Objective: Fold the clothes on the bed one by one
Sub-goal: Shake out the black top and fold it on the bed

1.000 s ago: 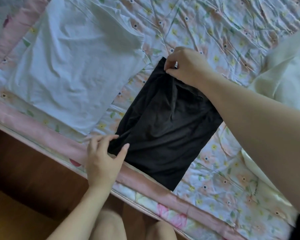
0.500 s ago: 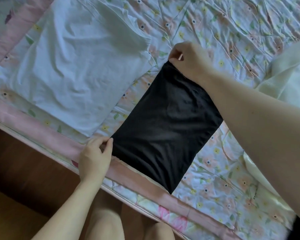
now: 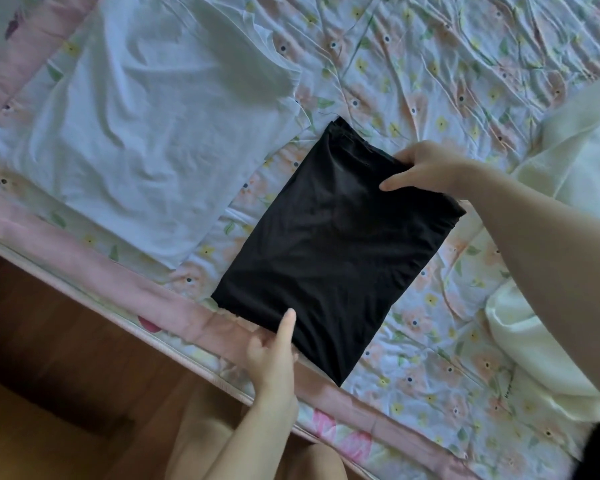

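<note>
Black garment (image 3: 329,244) folded on floral quilt (image 3: 430,81) | both hands' fingers grasping its edges | wooden floor (image 3: 49,358) below

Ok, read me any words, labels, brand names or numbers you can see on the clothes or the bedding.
No readable text anywhere.
Cream fabric: small dark mark near its edge, too small and blurred to read.
Black garment, white garment, floral bedsheet: no words, labels or numbers show.
</note>
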